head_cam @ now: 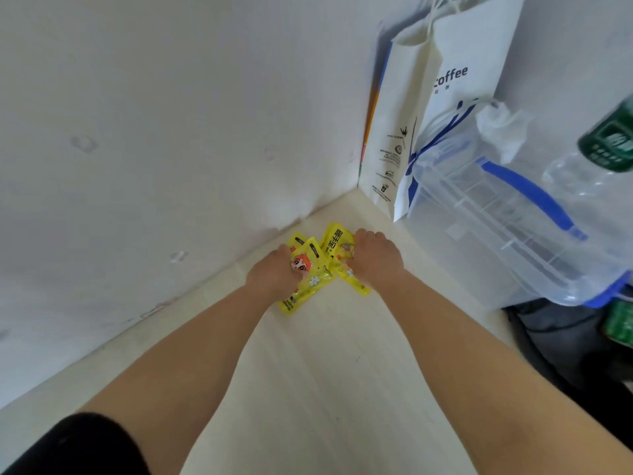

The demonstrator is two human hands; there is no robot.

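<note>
Where both arms reach: pale wooden worktop [308,371], far corner.
Left hand [270,272]: fingers curled on heap's left edge.
Right hand [375,257]: fingers clasping its right edge.
Glossy yellow snack sachets [317,269]: crossed heap between both hands, equally near.
Behind: white paper coffee bag [445,80].

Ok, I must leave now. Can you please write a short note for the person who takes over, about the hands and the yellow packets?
Left hand: grips the yellow packets from their left side.
Right hand: fingers curled over the same pile from the right.
Where: the packets lie crossed in a loose pile on the pale wooden surface, close to the wall corner.
Done: the pile is bunched between both hands.
Left: it is not lifted yet. It probably goes into the clear box or the white paper bag to the right, but I cannot be sure.
</note>
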